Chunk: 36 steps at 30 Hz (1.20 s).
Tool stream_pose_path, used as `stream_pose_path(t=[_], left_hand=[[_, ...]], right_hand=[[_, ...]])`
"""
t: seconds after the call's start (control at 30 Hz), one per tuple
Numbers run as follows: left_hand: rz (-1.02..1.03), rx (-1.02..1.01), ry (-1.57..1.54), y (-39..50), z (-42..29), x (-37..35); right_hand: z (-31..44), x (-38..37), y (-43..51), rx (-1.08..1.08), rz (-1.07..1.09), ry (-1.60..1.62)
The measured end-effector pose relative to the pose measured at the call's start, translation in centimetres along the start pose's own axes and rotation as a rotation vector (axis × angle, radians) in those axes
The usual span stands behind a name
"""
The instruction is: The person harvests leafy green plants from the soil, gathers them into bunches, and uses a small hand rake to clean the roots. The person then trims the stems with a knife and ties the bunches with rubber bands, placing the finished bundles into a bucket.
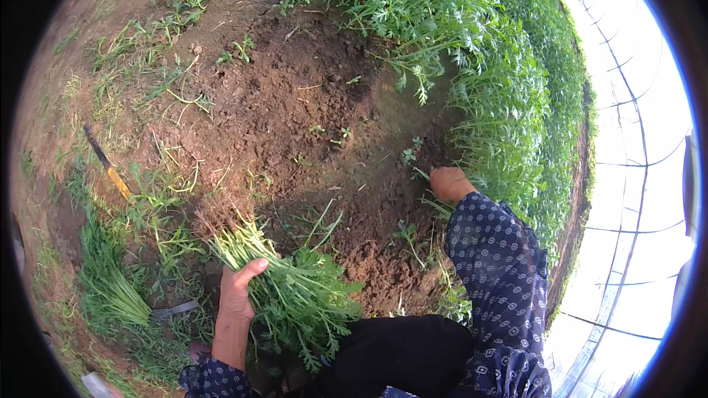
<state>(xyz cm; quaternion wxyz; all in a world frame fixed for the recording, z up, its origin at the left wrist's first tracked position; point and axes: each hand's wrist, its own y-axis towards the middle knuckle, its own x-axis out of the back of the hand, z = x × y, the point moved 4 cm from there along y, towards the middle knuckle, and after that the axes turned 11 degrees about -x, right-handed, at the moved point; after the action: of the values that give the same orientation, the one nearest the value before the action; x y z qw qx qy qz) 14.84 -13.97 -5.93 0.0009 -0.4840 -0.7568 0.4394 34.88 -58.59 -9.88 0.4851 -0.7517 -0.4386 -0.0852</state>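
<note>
My left hand point(243, 282) is closed around a thick bunch of leafy greens point(301, 287), with pale stems and soil-covered roots point(224, 215) towards the upper left and leaves towards the lower right. At the edge of the standing crop, my right hand point(449, 183) is closed low over the soil, a small green stem showing beside its fingers. Whether it grips that stem cannot be told. The rows of feathery-leaved plants point(498, 121) stand just above and to the right of it.
A dark tool with a yellow handle point(119, 181) lies on the soil at left. Below it, another bundle of greens point(119, 293) lies by a grey strip point(176, 309). Loose plants point(182, 94) are scattered on the bare soil point(276, 99). A framed greenhouse wall point(625, 177) curves along the right.
</note>
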Motion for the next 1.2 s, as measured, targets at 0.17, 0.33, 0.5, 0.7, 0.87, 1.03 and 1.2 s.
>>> stream_pose_path(t=[0.17,0.33,0.5,0.7,0.87,1.03,1.2], left_hand=[[-0.028,-0.040,0.006,0.0,0.3,0.3],[-0.070,0.019,0.019,0.3,0.9,0.6],[-0.119,0.032,0.014,0.8,0.7,0.3],[-0.175,0.055,-0.014,1.3,1.9,0.8],[-0.144,0.101,-0.021,1.9,2.0,0.6],[-0.145,0.069,0.020,1.3,1.1,-0.2],[-0.072,0.048,-0.008,0.6,0.8,-0.6]], right_hand=[[0.9,5.1,-3.3,0.113,-0.192,-0.131],[-3.5,8.0,4.0,-0.058,-0.281,-0.201],[-8.7,2.0,11.2,-0.349,-0.140,-0.232],[-8.8,2.5,10.2,-0.276,-0.233,-0.435],[-11.8,1.3,10.1,-0.357,-0.380,-0.239],[-10.7,1.2,9.8,-0.279,-0.095,0.091],[-6.6,-0.4,5.6,-0.082,-0.071,-0.046]])
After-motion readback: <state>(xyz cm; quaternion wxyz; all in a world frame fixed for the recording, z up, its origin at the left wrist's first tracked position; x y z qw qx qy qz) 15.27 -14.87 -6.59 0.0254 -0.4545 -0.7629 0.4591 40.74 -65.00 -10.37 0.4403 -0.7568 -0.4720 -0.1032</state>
